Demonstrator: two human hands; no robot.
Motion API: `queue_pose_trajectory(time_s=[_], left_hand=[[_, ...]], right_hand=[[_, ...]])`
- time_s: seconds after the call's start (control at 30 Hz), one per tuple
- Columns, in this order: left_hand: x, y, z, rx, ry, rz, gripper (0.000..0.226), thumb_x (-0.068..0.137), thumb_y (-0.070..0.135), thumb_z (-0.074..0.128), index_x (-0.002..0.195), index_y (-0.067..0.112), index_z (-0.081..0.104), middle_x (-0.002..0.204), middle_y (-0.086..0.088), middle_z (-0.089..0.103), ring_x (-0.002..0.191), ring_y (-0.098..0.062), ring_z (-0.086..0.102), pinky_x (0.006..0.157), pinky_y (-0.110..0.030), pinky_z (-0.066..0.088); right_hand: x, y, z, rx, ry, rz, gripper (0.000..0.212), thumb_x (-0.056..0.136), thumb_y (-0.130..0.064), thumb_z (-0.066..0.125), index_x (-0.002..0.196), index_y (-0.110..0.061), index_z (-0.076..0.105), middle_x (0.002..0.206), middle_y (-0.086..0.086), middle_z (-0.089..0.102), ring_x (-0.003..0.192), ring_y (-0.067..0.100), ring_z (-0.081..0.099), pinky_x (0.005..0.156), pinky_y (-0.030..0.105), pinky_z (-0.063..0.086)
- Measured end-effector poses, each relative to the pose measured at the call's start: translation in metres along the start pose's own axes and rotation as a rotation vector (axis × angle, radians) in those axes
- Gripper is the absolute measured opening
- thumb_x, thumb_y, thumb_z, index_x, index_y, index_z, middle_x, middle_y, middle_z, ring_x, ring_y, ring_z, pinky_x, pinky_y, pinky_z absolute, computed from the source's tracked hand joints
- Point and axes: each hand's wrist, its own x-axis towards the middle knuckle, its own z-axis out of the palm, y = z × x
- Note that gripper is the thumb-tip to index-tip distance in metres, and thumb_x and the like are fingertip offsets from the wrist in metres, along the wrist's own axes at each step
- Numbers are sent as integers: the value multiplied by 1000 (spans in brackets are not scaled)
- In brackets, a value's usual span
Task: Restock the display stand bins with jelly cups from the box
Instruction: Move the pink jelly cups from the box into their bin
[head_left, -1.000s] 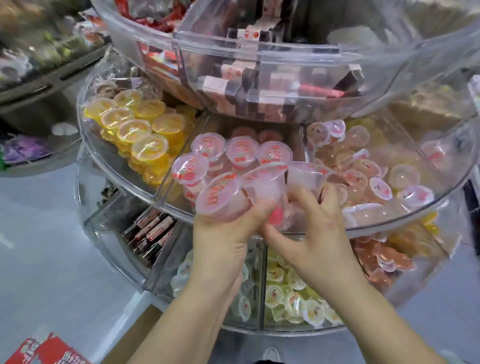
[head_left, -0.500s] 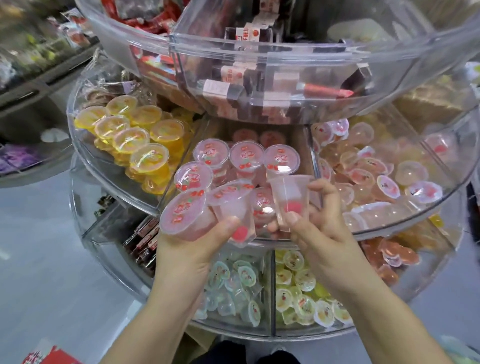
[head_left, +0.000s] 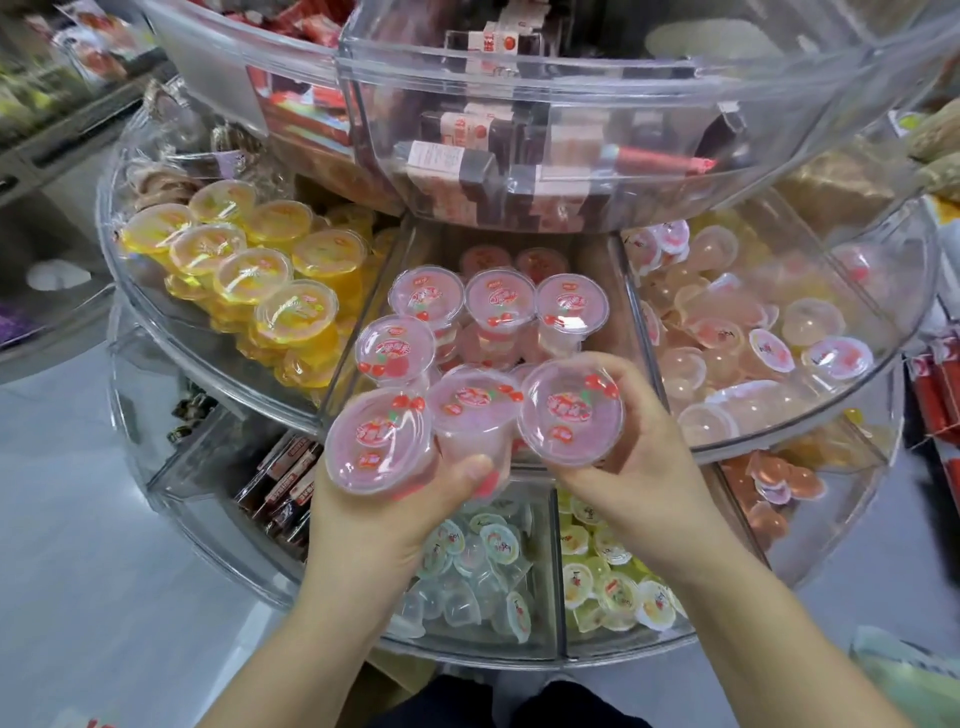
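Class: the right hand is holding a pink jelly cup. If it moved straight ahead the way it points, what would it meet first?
Probably the pink cups standing in the middle bin, just beyond the right hand and its cup; depth is hard to judge.

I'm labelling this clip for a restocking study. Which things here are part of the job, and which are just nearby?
Part of the job:
left hand
right hand
held cherry jelly cups
middle-tier cherry bin

Just nearby:
yellow jelly cups
boxed snacks
small green jellies
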Motion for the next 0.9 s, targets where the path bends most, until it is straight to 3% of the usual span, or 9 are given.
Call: queue_pose_trajectory(time_s=[0.07,0.17,0.27,0.33,0.47,0.57,0.67,0.77,0.9], left_hand=[[0,-2,-4,27,5,1,72,51,44,90,111,16,63,106,-9,70,101,-31,66,89,-56,49],[-1,-2,-10,-11,17,-22,71,48,41,91,109,16,63,105,-13,70,100,-34,66,87,-56,50],[-2,0,-18,46,55,-5,71,45,49,90,104,18,66,99,-7,72,94,-25,69,76,-34,56],[-4,1,-25,40,81,-19,71,42,51,90,101,19,67,97,-5,73,91,-23,70,71,-27,56],[-5,-1,-36,58,103,-48,77,40,51,90,103,15,66,99,-9,72,94,-26,69,78,-41,56],[-5,-4,-40,64,122,-70,77,37,51,91,101,15,67,98,-9,72,94,-27,69,82,-47,54],[-5,-4,-40,71,130,-81,76,36,52,91,100,18,67,97,-7,73,92,-25,70,80,-44,55],[-4,-2,-39,72,107,-79,70,38,52,90,97,24,68,97,-6,73,92,-24,70,79,-43,54],[-3,-2,-38,67,109,-89,71,34,52,90,93,20,68,92,-5,73,88,-22,71,73,-35,56]], right_hand=[[0,1,2,-33,23,-5,56,66,4,69,108,-29,51,101,-19,62,96,-4,60,81,7,43],[1,0,8,-28,4,20,50,67,-6,70,107,-28,49,94,-22,62,87,-6,60,75,3,42],[2,-1,12,30,-38,22,41,71,-6,69,106,-19,51,92,-24,64,87,-8,61,76,3,42],[2,-2,17,48,-49,34,42,72,-8,70,106,-23,51,92,-28,64,89,-10,60,76,1,41],[2,0,22,76,-94,94,56,75,-10,70,117,-36,44,97,-34,60,88,-8,59,78,3,44],[2,3,23,94,-126,138,55,76,-14,57,120,-44,42,103,-29,60,94,-3,56,84,8,44],[6,2,29,65,-91,120,46,79,-15,64,117,-35,48,110,-18,63,106,1,58,91,16,44],[16,2,39,-40,52,111,51,64,-29,82,104,-33,51,99,-16,66,93,-1,63,79,17,50],[30,1,56,-171,237,141,56,52,-45,82,91,-32,45,89,-10,66,85,8,64,76,36,54]])
